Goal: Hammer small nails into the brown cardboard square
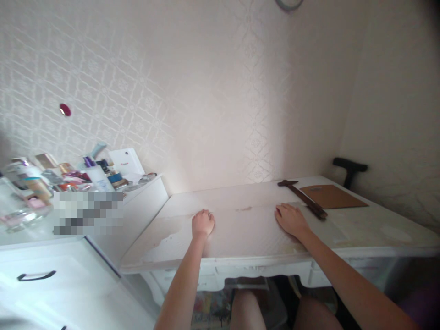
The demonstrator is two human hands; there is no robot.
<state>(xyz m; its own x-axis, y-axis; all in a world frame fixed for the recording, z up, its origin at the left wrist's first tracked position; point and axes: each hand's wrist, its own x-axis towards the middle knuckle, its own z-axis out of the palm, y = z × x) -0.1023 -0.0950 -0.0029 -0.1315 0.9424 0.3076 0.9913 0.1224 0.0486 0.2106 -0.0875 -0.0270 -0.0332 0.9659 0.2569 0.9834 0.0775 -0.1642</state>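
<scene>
Desk: white-painted top (pixel 240 240), worn & blotchy, w/ a dull brownish stain nr mid & a paler bare-looking patch twd the front-left corner; front edge straight, carved wavy apron (pixel 261 274) below.
L hand: (pixel 203 223) on desk top, L of ctr, btwn front & back edges; fingers curled under, knuckles up, palm hidden, so can't tell if anything's under it.
R hand: (pixel 291 220) palm down on top, R of ctr; fingers side by side, slightly bent, no grip seen; hammer handle just beyond.
Hammer: (pixel 305 197) dark metal head, narrow, nr back edge; long reddish-brown handle, prob. wood, slants twd front-right corner, its end past R hand.
Clipboard: (pixel 335 196) flat brown board, smooth, metal clip at its far edge; nr desk's right edge, alongside hammer handle, can't tell if touching.
Black handle: (pixel 350 168) T-shaped, rises just past right edge, nr back-right corner.
Dresser: (pixel 137 208) white, glossy, against desk's left edge; dark curved drawer pull (pixel 36 276).
Dresser top: bottles (pixel 99 176) & jars packed tight, blurry; white box (pixel 126 162) nr its back-right corner.
Wall: pale wallpaper (pixel 206 114), lattice & floral relief; shiny magenta oval (pixel 65 110) above dresser.
In the way: forearms cross front edge, R one hiding some drawer front; knees (pixel 248 311) below apron.
</scene>
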